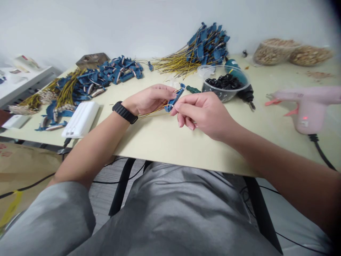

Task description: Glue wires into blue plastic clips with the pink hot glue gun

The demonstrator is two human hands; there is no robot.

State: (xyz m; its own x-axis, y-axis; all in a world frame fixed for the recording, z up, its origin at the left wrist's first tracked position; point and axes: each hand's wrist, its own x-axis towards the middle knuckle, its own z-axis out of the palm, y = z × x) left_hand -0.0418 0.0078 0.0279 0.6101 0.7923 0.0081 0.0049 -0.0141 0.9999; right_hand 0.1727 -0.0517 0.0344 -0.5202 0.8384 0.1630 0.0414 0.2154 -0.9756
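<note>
The small blue plastic connector looks light and stiff, best held by its body, since its thin yellow wires will flop. It sits just above the table, pinched in the left hand, while the half-curled right hand grips its other side.

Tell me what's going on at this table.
A seated person pinches a blue connector with yellow wires between the left hand and right hand. More blue-and-yellow wired pieces lie piled on the table beyond, near a clear bowl of black parts. A pink glue gun sits to the right.
</note>
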